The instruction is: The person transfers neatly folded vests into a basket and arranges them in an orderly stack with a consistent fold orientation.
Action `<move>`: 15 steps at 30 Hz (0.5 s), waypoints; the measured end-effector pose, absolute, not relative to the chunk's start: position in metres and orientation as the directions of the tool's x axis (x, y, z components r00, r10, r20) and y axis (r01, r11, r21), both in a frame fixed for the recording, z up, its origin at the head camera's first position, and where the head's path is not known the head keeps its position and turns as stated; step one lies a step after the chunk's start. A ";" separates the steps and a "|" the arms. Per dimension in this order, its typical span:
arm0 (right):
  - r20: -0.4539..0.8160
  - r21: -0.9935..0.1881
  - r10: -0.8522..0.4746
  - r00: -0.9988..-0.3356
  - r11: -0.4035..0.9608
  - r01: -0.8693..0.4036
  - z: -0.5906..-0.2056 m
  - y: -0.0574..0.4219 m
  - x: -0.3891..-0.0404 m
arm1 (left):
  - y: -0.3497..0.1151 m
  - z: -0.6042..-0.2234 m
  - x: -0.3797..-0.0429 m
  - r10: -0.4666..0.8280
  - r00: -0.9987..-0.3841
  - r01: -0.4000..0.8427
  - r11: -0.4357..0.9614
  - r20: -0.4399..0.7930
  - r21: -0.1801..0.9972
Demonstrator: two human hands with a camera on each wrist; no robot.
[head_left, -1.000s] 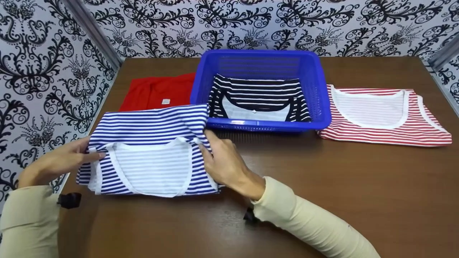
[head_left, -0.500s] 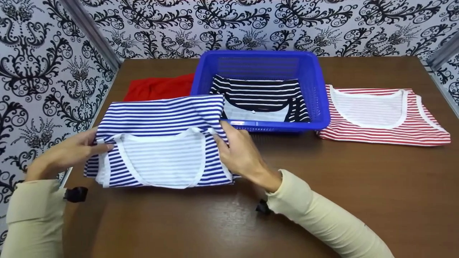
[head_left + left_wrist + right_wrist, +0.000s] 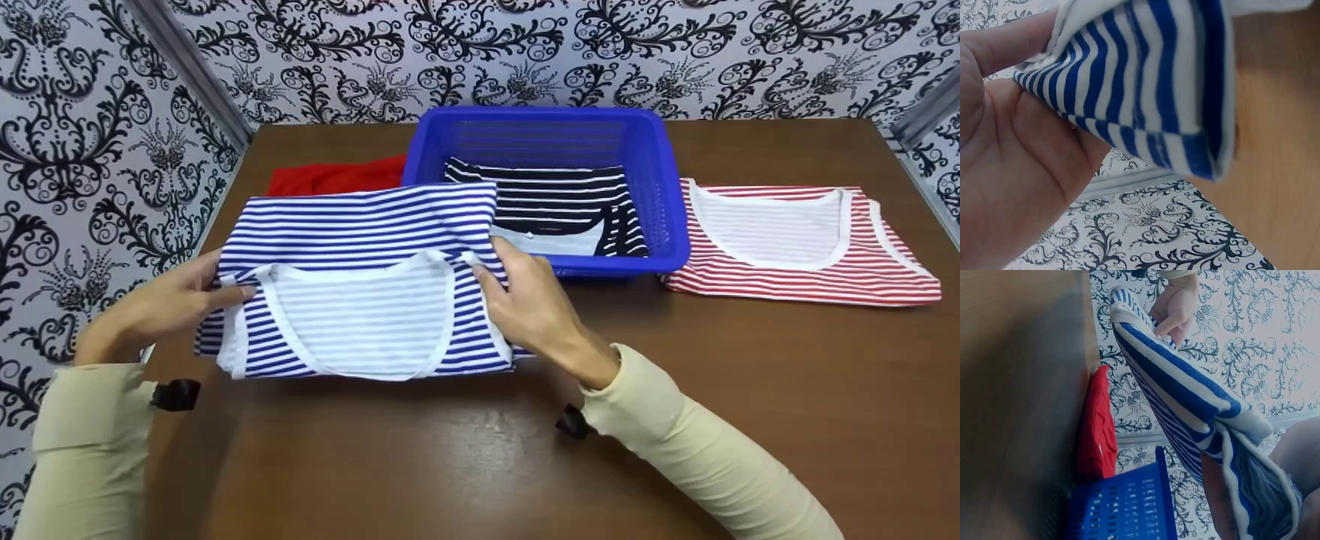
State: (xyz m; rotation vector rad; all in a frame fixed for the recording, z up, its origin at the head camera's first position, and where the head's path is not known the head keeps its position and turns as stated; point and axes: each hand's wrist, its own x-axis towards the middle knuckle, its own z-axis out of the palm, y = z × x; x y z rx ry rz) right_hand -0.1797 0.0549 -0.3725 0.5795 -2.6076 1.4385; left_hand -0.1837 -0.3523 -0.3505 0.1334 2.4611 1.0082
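Observation:
Both hands hold a folded blue-and-white striped tank top above the table, its white-edged neckline facing up. At its left side, the left hand pinches the edge with the thumb on top and fingers beneath. The right hand grips the opposite edge the same way, close to the front rim of a blue plastic basket. In the right wrist view the folded layers hang between thumb and fingers, lifted off the table. Inside the basket lies a folded black-and-white striped shirt, partly covered by the held top.
A folded red-and-white striped tank top lies right of the basket. To the left, a folded red garment sits on the brown table, partly hidden. Patterned walls stand behind and at the left.
Both hands have carried the blue-striped top up, away from the body, and to the right. It now covers more of the red garment and part of the basket's left front corner.

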 end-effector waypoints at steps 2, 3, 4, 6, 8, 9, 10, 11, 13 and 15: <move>0.275 -0.793 -0.267 -0.924 0.480 -0.375 -0.371 0.058 -0.181 | -0.349 -0.348 -0.184 0.275 -0.887 -0.058 0.731 -0.372 0.680; 0.274 -0.796 -0.265 -0.924 0.478 -0.373 -0.370 0.060 -0.181 | -0.347 -0.347 -0.185 0.283 -0.888 -0.044 0.732 -0.362 0.680; 0.271 -0.799 -0.264 -0.926 0.475 -0.369 -0.369 0.062 -0.182 | -0.345 -0.347 -0.186 0.289 -0.891 -0.029 0.734 -0.351 0.679; 0.263 -0.805 -0.262 -0.929 0.472 -0.361 -0.368 0.065 -0.183 | -0.343 -0.345 -0.187 0.301 -0.894 -0.002 0.739 -0.333 0.674; 0.251 -0.814 -0.262 -0.932 0.464 -0.350 -0.367 0.068 -0.184 | -0.340 -0.345 -0.189 0.309 -0.895 0.012 0.739 -0.323 0.673; 0.247 -0.817 -0.260 -0.934 0.462 -0.345 -0.367 0.069 -0.184 | -0.339 -0.345 -0.190 0.307 -0.895 0.011 0.739 -0.322 0.674; 0.245 -0.819 -0.258 -0.935 0.462 -0.342 -0.366 0.070 -0.185 | -0.338 -0.344 -0.191 0.304 -0.894 0.001 0.735 -0.328 0.678; 0.245 -0.819 -0.257 -0.935 0.462 -0.341 -0.366 0.072 -0.185 | -0.336 -0.344 -0.192 0.301 -0.892 -0.011 0.730 -0.336 0.684; 0.250 -0.817 -0.252 -0.935 0.462 -0.344 -0.365 0.075 -0.186 | -0.334 -0.343 -0.194 0.298 -0.888 -0.038 0.712 -0.351 0.702; 0.255 -0.817 -0.245 -0.935 0.462 -0.344 -0.364 0.078 -0.188 | -0.331 -0.343 -0.195 0.289 -0.887 -0.058 0.703 -0.360 0.708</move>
